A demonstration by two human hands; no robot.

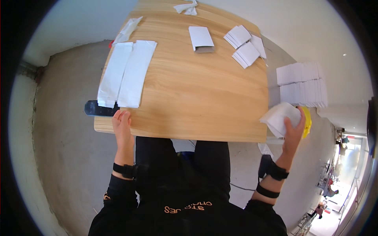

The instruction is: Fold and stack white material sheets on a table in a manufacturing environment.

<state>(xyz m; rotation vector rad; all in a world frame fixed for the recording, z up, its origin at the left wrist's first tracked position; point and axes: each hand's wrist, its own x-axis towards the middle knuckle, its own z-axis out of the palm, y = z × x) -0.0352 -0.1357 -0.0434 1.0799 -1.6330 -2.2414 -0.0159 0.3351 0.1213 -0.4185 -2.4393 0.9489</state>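
My right hand (293, 128) is beyond the table's right front corner, fingers and thumb wrapped around a white, soft-looking bundle (280, 118). I cannot make out what kind of bundle it is. Something yellow (308, 122) shows just behind that hand. At the left front edge, my left hand (123, 122) rests with curled fingers and nothing visible in them. Just beyond its fingertips lie two side-by-side stacks of long, flat white sleeves (136, 74). A dark device (94, 108) sticks out from beneath them past the left edge.
On the wooden table (189, 106) stands a white box (201, 38) at the far middle. Several white folded cards (246, 54) lie far right. Crumpled white wrapping (188, 8) is at the back. Beyond the right edge are tall white stacks (301, 88); a cable (242, 187) hangs below.
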